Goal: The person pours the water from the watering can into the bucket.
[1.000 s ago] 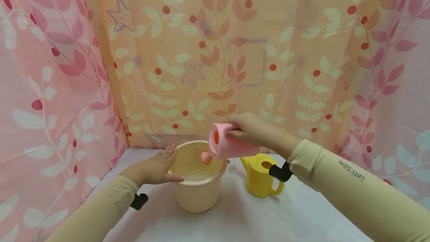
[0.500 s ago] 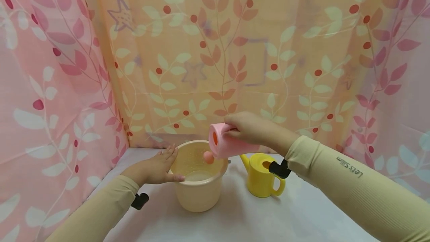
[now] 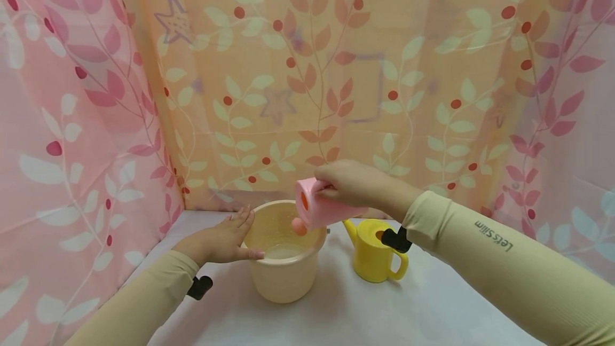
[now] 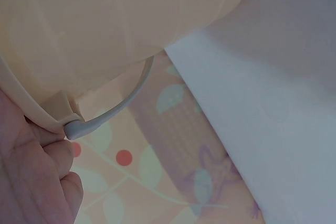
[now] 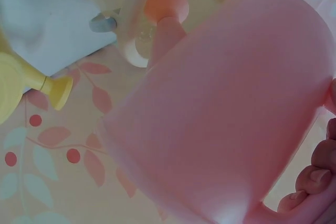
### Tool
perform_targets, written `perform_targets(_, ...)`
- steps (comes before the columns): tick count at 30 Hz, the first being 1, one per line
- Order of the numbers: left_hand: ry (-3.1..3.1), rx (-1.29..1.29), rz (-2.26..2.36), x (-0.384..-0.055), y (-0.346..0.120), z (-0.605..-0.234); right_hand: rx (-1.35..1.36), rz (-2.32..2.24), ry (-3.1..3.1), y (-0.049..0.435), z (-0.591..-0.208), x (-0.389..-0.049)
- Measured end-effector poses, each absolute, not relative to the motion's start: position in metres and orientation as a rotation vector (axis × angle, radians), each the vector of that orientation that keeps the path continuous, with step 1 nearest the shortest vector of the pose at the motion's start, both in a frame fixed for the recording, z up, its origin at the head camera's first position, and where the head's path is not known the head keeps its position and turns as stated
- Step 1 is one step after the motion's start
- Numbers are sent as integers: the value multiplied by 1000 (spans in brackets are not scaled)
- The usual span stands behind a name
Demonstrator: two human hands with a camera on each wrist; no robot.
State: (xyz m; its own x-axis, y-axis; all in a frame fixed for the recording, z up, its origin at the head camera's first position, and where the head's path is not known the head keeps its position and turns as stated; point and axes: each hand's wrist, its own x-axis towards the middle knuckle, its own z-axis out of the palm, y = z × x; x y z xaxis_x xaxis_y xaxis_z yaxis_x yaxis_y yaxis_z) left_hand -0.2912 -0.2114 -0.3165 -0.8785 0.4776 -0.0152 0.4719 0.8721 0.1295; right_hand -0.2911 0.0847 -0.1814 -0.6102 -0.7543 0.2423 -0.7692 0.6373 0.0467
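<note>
A pink toy watering can [image 3: 331, 213] is tipped on its side in the air, and my right hand [image 3: 351, 183] grips its handle. Its orange-pink sprinkler head [image 3: 299, 226] points down over the mouth of a cream bucket [image 3: 283, 284]. In the right wrist view, fingers [image 5: 314, 177] curl round the handle of the can. My left hand [image 3: 218, 242] rests on the left side of the bucket's rim, thumb on the near edge, other fingers stretched towards the far side. A little liquid seems to lie at the bucket's bottom; any stream from the sprinkler cannot be made out.
A yellow toy watering can [image 3: 372, 258] stands upright on the white table [image 3: 384, 314], right of the bucket, under my right forearm. The bucket's grey carrying handle [image 4: 113, 111] hangs behind it. Patterned curtains [image 3: 298, 95] enclose the back and sides.
My right hand and the pink watering can have shifted slightly left, and the can's spout end dips a little more. The left hand and bucket stay in place.
</note>
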Motion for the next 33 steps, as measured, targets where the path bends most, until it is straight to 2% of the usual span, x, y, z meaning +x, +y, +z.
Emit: perform_targets(33, 2999, 756, 193, -294, -212, -318, 1330, -143, -2546, 74, -171, -295)
